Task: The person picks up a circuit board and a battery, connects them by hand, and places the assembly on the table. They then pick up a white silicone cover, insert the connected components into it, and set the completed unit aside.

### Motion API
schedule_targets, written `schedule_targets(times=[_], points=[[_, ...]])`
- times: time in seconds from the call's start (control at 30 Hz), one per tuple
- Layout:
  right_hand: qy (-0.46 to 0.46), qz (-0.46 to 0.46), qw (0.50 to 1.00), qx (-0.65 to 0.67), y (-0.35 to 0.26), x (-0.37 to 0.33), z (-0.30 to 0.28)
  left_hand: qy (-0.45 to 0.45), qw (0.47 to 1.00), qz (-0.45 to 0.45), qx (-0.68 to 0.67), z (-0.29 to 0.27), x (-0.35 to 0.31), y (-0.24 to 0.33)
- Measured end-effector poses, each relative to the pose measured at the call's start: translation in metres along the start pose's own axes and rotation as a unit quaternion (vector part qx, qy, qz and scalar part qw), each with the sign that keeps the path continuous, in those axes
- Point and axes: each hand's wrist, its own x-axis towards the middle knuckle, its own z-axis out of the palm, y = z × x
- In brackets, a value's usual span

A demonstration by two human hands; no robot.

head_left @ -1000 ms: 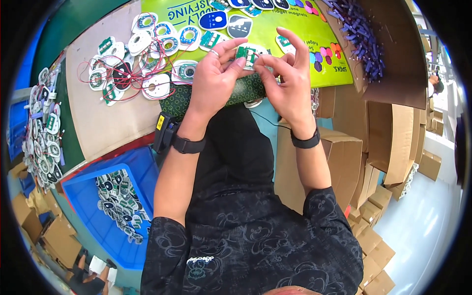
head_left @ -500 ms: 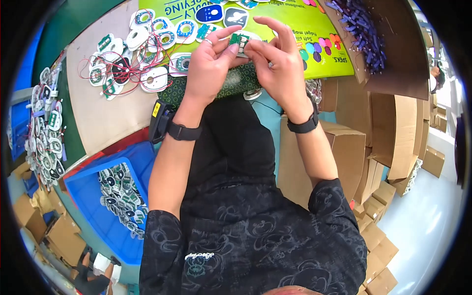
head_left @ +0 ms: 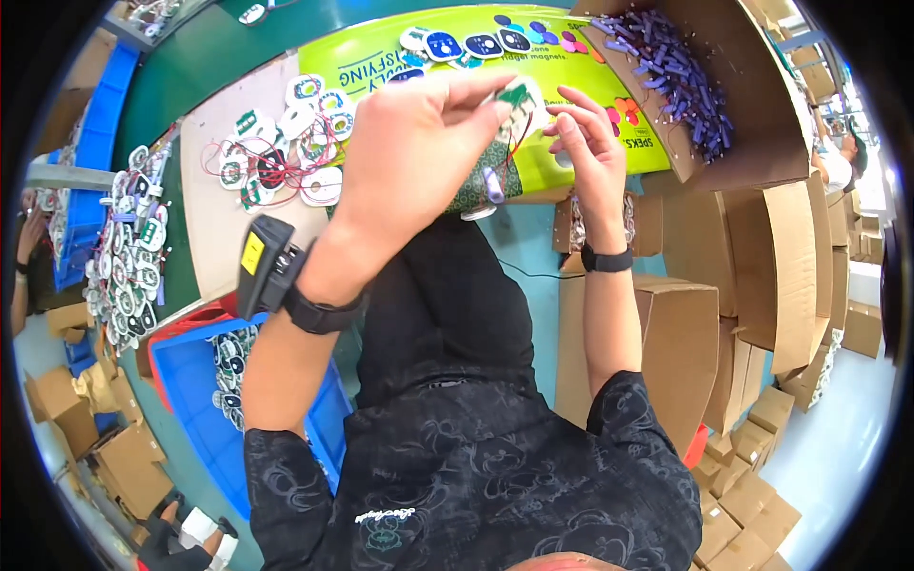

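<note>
Between thumb and fingers, my left hand (head_left: 409,162) pinches a white rounded piece with a green circuit board (head_left: 515,100). Thin red and black wires run down from it to a small purple cylinder (head_left: 492,185), which hangs above a dark green patterned surface (head_left: 469,197). To the right, my right hand (head_left: 594,162) is apart from the piece, its fingers spread and holding nothing. Several round white pieces with red wires (head_left: 267,169) lie on the board left of my left hand. Dark blue and white rounded pieces (head_left: 443,46) rest on the printed yellow-green sheet (head_left: 381,48).
An open cardboard box (head_left: 762,124) with several purple cylinders (head_left: 685,81) stands at the far right. A blue bin (head_left: 190,381) of finished-looking white pieces sits low on the left. More pieces (head_left: 129,252) pile along the left table edge. Brown cartons (head_left: 657,352) stand at right.
My left hand has come up closer with the circuit piece. My right hand has let go of it and moved right. The purple cylinder now shows, hanging on wires.
</note>
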Motion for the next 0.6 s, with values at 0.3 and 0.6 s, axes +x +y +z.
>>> schedule_targets(times=[0.3, 0.6], points=[[0.089, -0.047, 0.981, -0.167, 0.055, 0.018, 0.0, -0.001, 0.988, 0.066, 0.137, -0.032, 0.107, 0.094], [0.118, -0.103, 0.961, -0.228, 0.048, 0.016, 0.004, 0.061, 0.988, 0.112, 0.09, -0.053, 0.274, 0.058]])
